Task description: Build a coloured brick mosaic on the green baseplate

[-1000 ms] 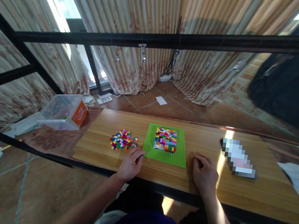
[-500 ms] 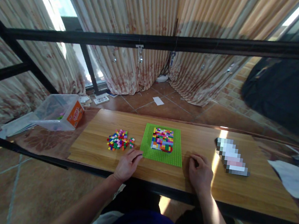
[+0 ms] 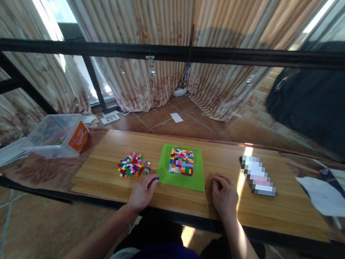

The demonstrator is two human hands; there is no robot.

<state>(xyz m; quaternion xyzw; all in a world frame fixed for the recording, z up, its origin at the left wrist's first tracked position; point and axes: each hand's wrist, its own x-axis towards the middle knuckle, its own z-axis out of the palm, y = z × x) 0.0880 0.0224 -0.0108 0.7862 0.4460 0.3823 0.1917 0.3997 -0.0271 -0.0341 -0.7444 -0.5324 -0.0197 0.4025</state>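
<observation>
My left hand (image 3: 143,191) is at the near left corner of a green studded baseplate (image 3: 199,179). Its thumb and fingers pinch a small blue toy brick (image 3: 157,178). On the baseplate stands a block of many-coloured bricks (image 3: 182,161), with white and red ones along its near edge. A heap of loose bricks (image 3: 131,165) lies just beyond my left hand, with a smaller cluster (image 3: 146,167) at its right side. My right hand (image 3: 225,196) rests on the table right of the baseplate, fingers curled in, and no brick shows in it.
The wooden table (image 3: 108,146) also bears a blurred-out phone-like object (image 3: 258,175) at the right. A clear plastic box (image 3: 57,134) with an orange label stands left of the table. White paper (image 3: 324,195) lies at the right. A black metal bar (image 3: 171,53) crosses beyond the table.
The whole view has shifted, so things sit further left in the picture. The blue brick shows more plainly at my left fingertips. My right hand stays curled on the table.
</observation>
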